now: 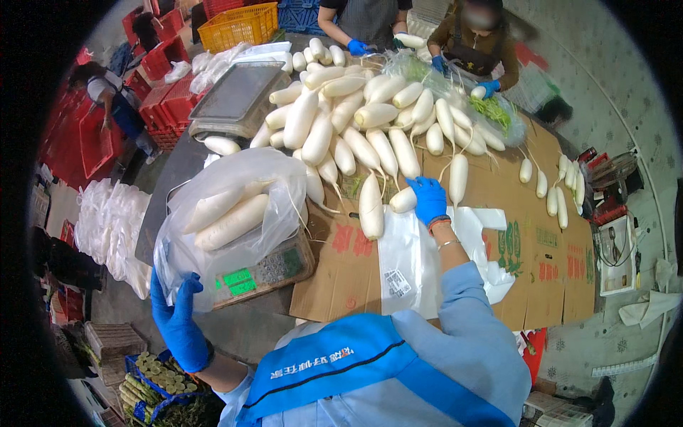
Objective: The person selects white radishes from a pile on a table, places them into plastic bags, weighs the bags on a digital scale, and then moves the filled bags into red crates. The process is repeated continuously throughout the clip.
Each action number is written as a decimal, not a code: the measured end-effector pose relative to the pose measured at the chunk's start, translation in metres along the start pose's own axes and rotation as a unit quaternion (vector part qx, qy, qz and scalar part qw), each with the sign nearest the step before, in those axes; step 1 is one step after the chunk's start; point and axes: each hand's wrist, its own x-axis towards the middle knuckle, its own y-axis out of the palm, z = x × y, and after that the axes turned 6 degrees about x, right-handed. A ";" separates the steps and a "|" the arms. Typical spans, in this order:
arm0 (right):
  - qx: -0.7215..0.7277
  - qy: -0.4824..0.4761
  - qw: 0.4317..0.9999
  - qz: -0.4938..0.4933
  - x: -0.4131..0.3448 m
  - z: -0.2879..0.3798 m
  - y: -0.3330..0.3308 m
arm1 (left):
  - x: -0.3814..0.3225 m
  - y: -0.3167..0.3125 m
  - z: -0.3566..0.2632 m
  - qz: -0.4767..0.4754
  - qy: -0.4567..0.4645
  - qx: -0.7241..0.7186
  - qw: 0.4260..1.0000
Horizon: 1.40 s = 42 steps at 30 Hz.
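Observation:
My left hand (179, 315), in a blue glove, is at the rim of a clear plastic bag (256, 176); its thumb and fingers hold the film. Several white radishes (232, 221) lie in the bag, which rests on a digital scale (291, 264) with a green display. My right hand (427, 200), also blue-gloved, has its fingers around one end of a short white radish (403, 200) at the near side of a large radish pile (347, 109). Flat plastic bags (408, 261), one with a printed label, lie under my right forearm.
Flattened cardboard (341, 283) covers part of the table. A second scale (235, 93) stands at the back left. Two people in blue gloves work across the table, near a bag with greens (491, 112). Small radishes (557, 205) lie to the right. Another person stands by red crates (173, 101).

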 end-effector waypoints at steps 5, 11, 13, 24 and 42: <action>0.126 0.033 0.991 -0.011 0.009 -0.007 -0.024 | 0.007 -0.009 0.001 0.027 0.045 -0.090 0.995; 0.587 0.099 0.794 -0.120 0.012 0.027 -0.112 | 0.013 -0.010 0.015 0.062 0.075 -0.195 0.976; 0.726 -0.052 0.670 -0.145 0.018 0.090 -0.170 | 0.017 -0.002 0.009 0.092 0.084 -0.233 0.964; 0.191 -0.427 0.878 0.103 0.056 0.349 -0.093 | 0.013 -0.013 -0.004 0.070 0.018 -0.250 0.965; 0.313 -0.557 0.744 0.195 0.020 0.329 -0.089 | -0.005 -0.023 0.031 0.008 0.014 0.089 0.996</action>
